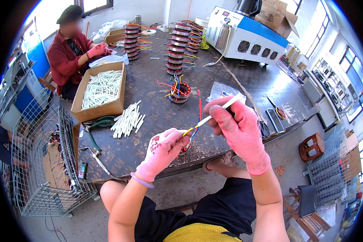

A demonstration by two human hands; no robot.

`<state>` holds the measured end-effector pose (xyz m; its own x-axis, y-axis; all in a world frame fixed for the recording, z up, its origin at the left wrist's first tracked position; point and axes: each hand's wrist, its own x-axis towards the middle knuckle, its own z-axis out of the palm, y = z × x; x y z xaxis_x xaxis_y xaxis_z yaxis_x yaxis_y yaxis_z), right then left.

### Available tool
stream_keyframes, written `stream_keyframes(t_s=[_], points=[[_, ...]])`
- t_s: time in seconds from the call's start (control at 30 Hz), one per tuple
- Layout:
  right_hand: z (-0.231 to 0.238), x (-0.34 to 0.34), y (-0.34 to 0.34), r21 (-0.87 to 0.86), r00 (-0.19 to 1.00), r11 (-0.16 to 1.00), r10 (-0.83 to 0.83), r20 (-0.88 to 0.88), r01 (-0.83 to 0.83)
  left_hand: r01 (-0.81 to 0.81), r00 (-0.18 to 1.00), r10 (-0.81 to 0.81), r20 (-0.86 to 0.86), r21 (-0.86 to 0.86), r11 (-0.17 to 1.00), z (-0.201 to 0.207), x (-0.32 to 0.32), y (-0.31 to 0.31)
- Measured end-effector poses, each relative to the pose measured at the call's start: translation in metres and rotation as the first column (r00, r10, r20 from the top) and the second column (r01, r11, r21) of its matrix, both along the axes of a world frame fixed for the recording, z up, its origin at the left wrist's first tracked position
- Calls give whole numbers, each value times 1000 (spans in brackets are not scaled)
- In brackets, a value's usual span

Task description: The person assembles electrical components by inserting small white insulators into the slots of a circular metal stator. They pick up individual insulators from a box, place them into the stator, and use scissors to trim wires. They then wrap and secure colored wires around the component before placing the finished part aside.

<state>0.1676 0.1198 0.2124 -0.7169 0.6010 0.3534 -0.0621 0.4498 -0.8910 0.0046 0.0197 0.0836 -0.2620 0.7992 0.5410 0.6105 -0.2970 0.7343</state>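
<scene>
Both my hands wear pink gloves. My left hand [163,151] pinches a yellow wire [188,131] near the table's front edge. Below its fingers a copper-wound motor stator [185,150] is mostly hidden; red and blue wires [200,105] stand up beside the yellow one. My right hand [238,127] is closed on a white sleeve tube [204,121], whose lower end meets the yellow wire's tip. White tubing also shows above my right fingers; I cannot tell whether it is the same piece. Another stator [179,93] with coloured leads sits farther back.
Loose white tubes [128,120] lie left, by a cardboard box [120,94] full of them. Green-handled pliers [103,123], a soldering torch-like tool [99,161], a phone [274,120] and scissors [279,112] lie around. Stator stacks [177,50] stand behind. A co-worker [70,56] sits far left.
</scene>
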Motion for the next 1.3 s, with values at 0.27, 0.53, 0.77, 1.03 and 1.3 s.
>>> stream_keyframes(t_s=[0.27, 0.53, 0.77, 1.03, 1.3], points=[[-3, -5, -7, 238, 987, 971, -29, 156, -9, 13, 999, -12, -30, 39, 999, 3, 2, 0], [-10, -13, 1, 381, 985, 921, -127, 113, 75, 42, 995, -34, -95, 76, 996, 0, 2, 2], [-43, -18, -2, 307, 982, 949, 15, 189, -73, 201, 865, -162, 474, -33, 979, -1, 7, 1], [-124, -20, 9, 526, 977, 848, -55, 205, -63, 115, 969, -124, 212, 55, 992, 21, -1, 5], [-167, -14, 15, 528, 854, 832, -143, 501, -171, 199, 951, -212, 226, 79, 977, 21, 10, 14]])
